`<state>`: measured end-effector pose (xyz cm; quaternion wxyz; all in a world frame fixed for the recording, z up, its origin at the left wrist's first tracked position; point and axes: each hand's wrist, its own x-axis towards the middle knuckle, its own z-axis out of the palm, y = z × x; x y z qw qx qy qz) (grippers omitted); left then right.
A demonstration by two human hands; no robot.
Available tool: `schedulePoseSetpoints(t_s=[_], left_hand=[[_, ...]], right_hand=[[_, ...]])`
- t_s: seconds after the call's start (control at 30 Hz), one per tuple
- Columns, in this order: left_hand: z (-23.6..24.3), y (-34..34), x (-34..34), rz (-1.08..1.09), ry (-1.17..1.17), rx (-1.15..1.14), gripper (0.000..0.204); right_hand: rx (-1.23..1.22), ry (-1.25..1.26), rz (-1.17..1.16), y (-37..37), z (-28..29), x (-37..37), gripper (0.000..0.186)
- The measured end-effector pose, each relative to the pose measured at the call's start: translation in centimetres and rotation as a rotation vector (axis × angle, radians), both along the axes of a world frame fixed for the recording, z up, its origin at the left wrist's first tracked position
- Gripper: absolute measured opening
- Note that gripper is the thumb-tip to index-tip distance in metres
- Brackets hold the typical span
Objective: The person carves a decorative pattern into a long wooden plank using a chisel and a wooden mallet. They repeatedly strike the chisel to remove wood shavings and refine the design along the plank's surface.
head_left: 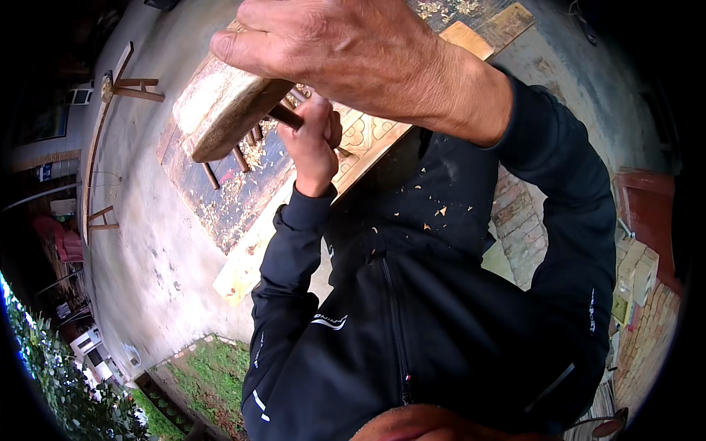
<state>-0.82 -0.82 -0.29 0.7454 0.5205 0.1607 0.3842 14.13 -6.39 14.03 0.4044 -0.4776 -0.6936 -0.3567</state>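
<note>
My right hand (331,44) comes in across the top of the view. Its fingers are closed on a thick, pale wooden mallet (228,110) with a rounded end. Below it my left hand (312,140) is wrapped round a carving chisel, whose dark handle (285,116) sticks up beside the mallet. The chisel's lower end points at a light wooden board (360,136) carved with curved patterns. Part of the carving is hidden by my hands. The mallet hangs over the handle; whether they touch I cannot tell.
Several more tool handles (210,176) lie among shavings on a dark worktop (191,154) to the left. A long pale plank (246,268) runs along its near edge. A narrow wooden bench (95,154) stands on the concrete floor at far left. Wood chips (441,211) lie on my dark clothes.
</note>
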Motion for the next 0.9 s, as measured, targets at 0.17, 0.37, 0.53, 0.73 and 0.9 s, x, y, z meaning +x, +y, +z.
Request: schedulePoseSetpoints(t_s=[0.17,0.37,0.53,0.73,0.9], left_hand=[[1.0,-1.4,-0.4,0.082,0.139,0.032,0.041],[0.6,-1.5,-0.7,-0.013,0.025,-0.035,0.046],[1.0,-1.5,0.5,-0.06,0.199,0.058,0.05],[0.5,-1.6,1.4,-0.016,0.312,0.224,0.047],[0.8,-1.4,0.9,0.0,0.169,0.011,0.049]], right_hand=[[-0.017,-0.184,-0.063,-1.0,1.2,0.9,0.015],[-0.136,-0.052,-0.01,-1.4,0.9,1.6,0.023],[-0.14,0.561,0.269,-3.4,4.5,2.3,0.027],[-0.191,0.293,0.036,-4.0,1.8,3.4,0.036],[-0.158,0.009,-0.153,-5.0,0.6,4.4,0.047]])
